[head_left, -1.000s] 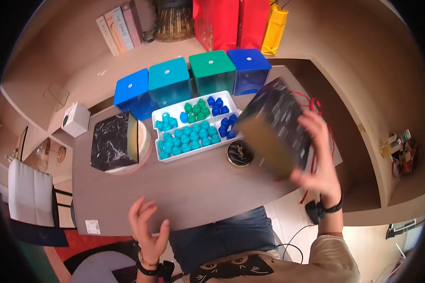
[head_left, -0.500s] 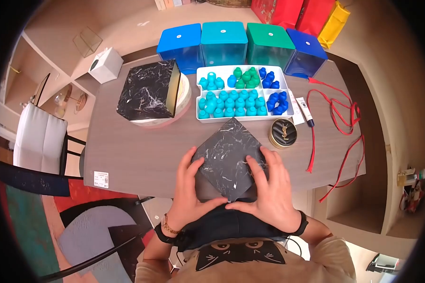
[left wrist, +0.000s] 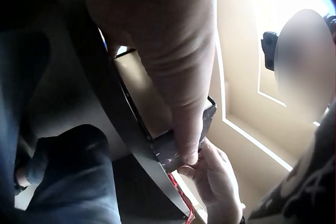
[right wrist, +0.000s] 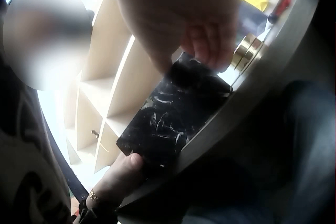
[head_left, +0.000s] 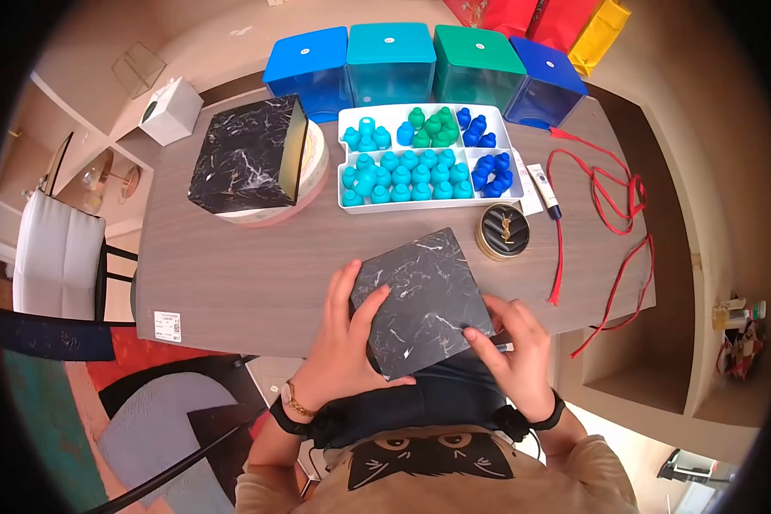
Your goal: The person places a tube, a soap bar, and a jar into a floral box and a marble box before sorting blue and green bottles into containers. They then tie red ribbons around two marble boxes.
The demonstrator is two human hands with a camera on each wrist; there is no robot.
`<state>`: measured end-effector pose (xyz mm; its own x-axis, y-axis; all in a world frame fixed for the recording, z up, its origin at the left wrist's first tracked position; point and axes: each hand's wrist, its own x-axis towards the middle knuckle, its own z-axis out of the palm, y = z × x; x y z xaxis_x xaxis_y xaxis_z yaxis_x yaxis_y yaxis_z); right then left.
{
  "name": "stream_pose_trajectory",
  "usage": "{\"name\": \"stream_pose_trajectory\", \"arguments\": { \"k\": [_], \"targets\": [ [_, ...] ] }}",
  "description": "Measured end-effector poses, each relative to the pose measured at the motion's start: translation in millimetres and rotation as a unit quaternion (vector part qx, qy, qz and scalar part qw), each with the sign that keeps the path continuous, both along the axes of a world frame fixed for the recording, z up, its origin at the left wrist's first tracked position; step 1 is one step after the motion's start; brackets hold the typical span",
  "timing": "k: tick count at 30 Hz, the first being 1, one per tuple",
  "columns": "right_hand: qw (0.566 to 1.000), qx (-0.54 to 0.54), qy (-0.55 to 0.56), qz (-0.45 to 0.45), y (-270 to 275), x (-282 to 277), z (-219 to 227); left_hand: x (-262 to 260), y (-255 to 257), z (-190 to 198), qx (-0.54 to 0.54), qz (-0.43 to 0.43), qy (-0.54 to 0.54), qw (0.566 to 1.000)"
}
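Observation:
A black marble-patterned box (head_left: 424, 300) is between both hands at the table's front edge, turned slightly askew. My left hand (head_left: 338, 351) grips its left side, fingers over the top edge and thumb at the near corner. On the other side, my right hand (head_left: 522, 355) pinches the right corner between thumb and fingers. The left wrist view shows a gold-coloured face (left wrist: 144, 93) framed by the box's black edges. A round black compact with gold lettering (head_left: 503, 231) sits just beyond the right hand.
A white divided tray (head_left: 403, 206) holds several teal, green and blue bottle-shaped pieces. Behind it stand several coloured lidded bins (head_left: 391, 64). Another marbled box (head_left: 248, 154) rests on a round box (head_left: 317, 171) at left. Right lie a small tube (head_left: 542, 188) and red cords (head_left: 604, 193).
The right hand brought the tilted box from the right to the front middle, where the left hand took hold too. Since then the box has turned clockwise, and the right hand has shifted to its right corner.

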<state>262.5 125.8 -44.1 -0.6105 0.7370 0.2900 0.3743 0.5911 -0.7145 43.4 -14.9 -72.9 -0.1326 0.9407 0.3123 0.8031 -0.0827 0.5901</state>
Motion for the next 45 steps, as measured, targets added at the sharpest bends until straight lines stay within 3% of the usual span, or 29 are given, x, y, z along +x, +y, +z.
{"name": "stream_pose_trajectory", "arguments": {
  "k": [5,8,11,14,15,18,22,24,26,27,28,30,32,36,40,43,45],
  "targets": [
    [0.999,0.004,0.000,-0.048,-9.9,-2.2,-12.9,-4.9,-0.8,4.7,-0.026,-0.032,-0.026,0.999],
    [0.995,-0.094,-0.003,-0.039,-9.9,-0.6,-7.2,-20.6,-5.0,8.8,-0.019,-0.091,-0.168,0.981],
    [0.969,-0.242,0.045,-0.020,-6.5,3.4,10.8,-32.4,-5.8,13.0,-0.039,-0.121,-0.165,0.978],
    [0.931,-0.341,0.129,0.003,-2.1,7.0,34.0,-43.0,-1.1,29.7,-0.056,-0.138,-0.049,0.988],
    [0.921,-0.365,0.136,0.020,1.3,9.4,41.2,-44.4,2.7,37.6,-0.053,-0.146,-0.073,0.985],
    [0.896,-0.386,0.190,0.108,16.0,12.0,47.8,-50.1,19.0,58.9,-0.015,-0.176,0.036,0.984],
    [0.884,-0.324,0.318,0.117,44.8,-6.6,66.2,-63.7,51.7,62.3,-0.025,-0.177,-0.173,0.969],
    [0.975,-0.102,0.197,0.004,83.1,-10.5,52.7,-70.6,67.1,47.9,-0.021,-0.162,-0.264,0.951],
    [0.988,0.111,0.029,-0.108,119.7,-17.6,46.1,-69.1,77.8,31.3,0.007,-0.080,-0.361,0.929],
    [0.979,0.139,-0.047,-0.141,138.3,-15.0,31.4,-67.7,81.9,23.1,0.019,-0.038,-0.408,0.912],
    [0.972,0.155,-0.090,-0.149,149.3,-11.3,22.4,-67.4,84.4,16.8,0.029,0.007,-0.454,0.891],
    [0.955,0.179,-0.179,-0.156,161.3,-6.2,11.7,-74.5,89.8,10.3,-0.004,0.013,-0.477,0.879],
    [0.944,0.156,-0.255,-0.143,168.7,-1.7,6.6,-80.2,91.8,3.7,-0.031,-0.024,-0.456,0.889],
    [0.947,0.158,-0.244,-0.136,179.0,2.2,-5.2,-91.4,88.7,-0.8,-0.110,-0.053,-0.449,0.885],
    [0.942,0.197,-0.226,-0.152,183.3,12.3,-2.9,-92.7,89.3,0.5,-0.111,-0.068,-0.451,0.883],
    [0.969,0.139,-0.135,-0.154,152.3,10.6,31.3,-92.2,89.3,2.6,-0.102,-0.092,-0.460,0.878],
    [0.990,0.099,-0.076,-0.065,118.8,8.2,55.6,-92.4,89.4,1.5,-0.094,-0.113,-0.456,0.878]
  ]
}}
